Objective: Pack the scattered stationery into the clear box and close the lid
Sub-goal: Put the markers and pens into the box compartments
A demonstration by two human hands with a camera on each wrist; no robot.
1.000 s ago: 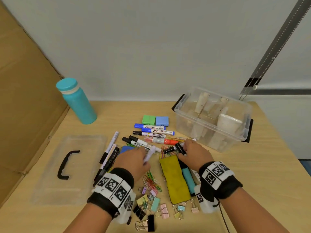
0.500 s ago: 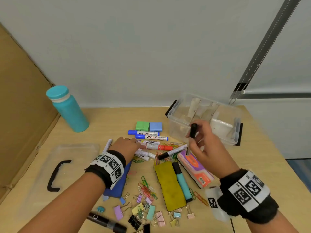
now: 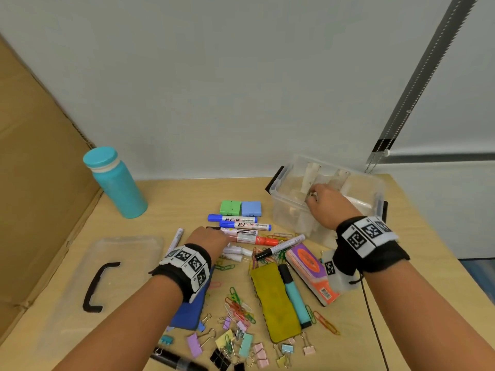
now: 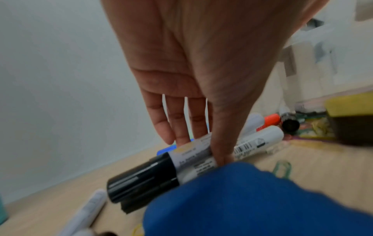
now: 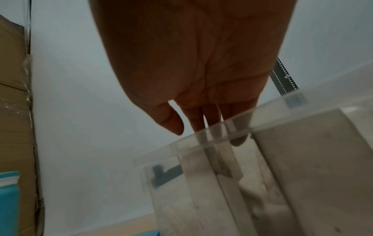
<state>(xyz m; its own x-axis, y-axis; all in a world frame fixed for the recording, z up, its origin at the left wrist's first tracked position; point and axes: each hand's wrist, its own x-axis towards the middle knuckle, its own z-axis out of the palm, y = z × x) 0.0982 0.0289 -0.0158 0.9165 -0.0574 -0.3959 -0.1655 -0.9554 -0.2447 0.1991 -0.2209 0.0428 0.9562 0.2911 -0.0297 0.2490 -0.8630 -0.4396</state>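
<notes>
The clear box [image 3: 280, 197] stands open at the back right, with pale paper pieces inside. My right hand [image 3: 314, 194] reaches into it, fingers straight and holding nothing; in the right wrist view the fingertips [image 5: 198, 127] pass behind the box rim [image 5: 282, 107]. My left hand [image 3: 226, 236] lies on the marker pile at centre. In the left wrist view its thumb and fingers [image 4: 181, 137] pinch a white marker with a black cap [image 4: 159, 170]. Blue markers [image 3: 235, 218], a red marker [image 3: 255, 240] and binder clips [image 3: 235, 341] lie scattered.
The clear lid [image 3: 126, 250] with a black handle lies flat at the left. A teal bottle [image 3: 117, 183] stands behind it, beside a cardboard wall [image 3: 32, 183]. A yellow eraser [image 3: 276, 298], a teal highlighter [image 3: 293, 293] and an orange pack [image 3: 310, 271] lie near my right forearm.
My right hand lifted a black-capped marker from the pile, carried it to the box and now holds nothing. My left hand moved back to the markers and took hold of one.
</notes>
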